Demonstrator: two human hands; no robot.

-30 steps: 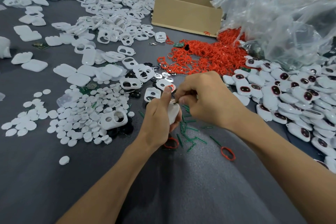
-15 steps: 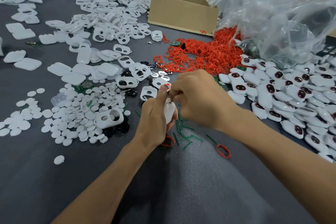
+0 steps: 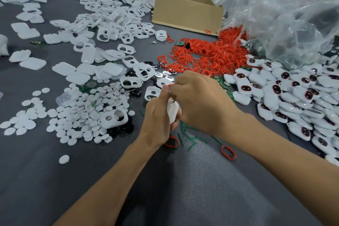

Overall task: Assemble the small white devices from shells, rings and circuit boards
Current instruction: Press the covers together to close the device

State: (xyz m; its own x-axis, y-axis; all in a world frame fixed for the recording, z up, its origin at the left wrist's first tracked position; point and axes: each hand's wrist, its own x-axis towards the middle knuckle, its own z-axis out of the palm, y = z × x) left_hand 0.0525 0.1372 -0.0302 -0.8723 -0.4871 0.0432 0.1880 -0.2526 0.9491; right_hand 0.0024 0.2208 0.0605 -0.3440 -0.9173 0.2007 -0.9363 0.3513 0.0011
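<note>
**One shell in hand, heaps of parts to go**

At centre, the left hand (image 3: 157,115) curls its fingers round a glossy, rounded white shell (image 3: 172,111), thumb raised at its top edge. There the right hand (image 3: 200,101) pinches what looks like a thin red ring (image 3: 169,85).

Much seems done: finished devices (image 3: 293,93) with dark oval windows are heaped at 3 o'clock.

Much seems left:
- Hard cut-out empty shells (image 3: 110,11) at 11 o'clock.
- A springy ring heap (image 3: 211,55) at 1 o'clock.
- Flat matte discs (image 3: 82,112) at 9 o'clock on the grey worktop (image 3: 36,170).

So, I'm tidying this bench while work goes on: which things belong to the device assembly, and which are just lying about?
In the job: white shell gripped by the left hand, right hand at its top; red ring pile; cutout shells; green circuit board; finished devices.
Lying about: cardboard box; clear plastic bag; metal clasp.
</note>
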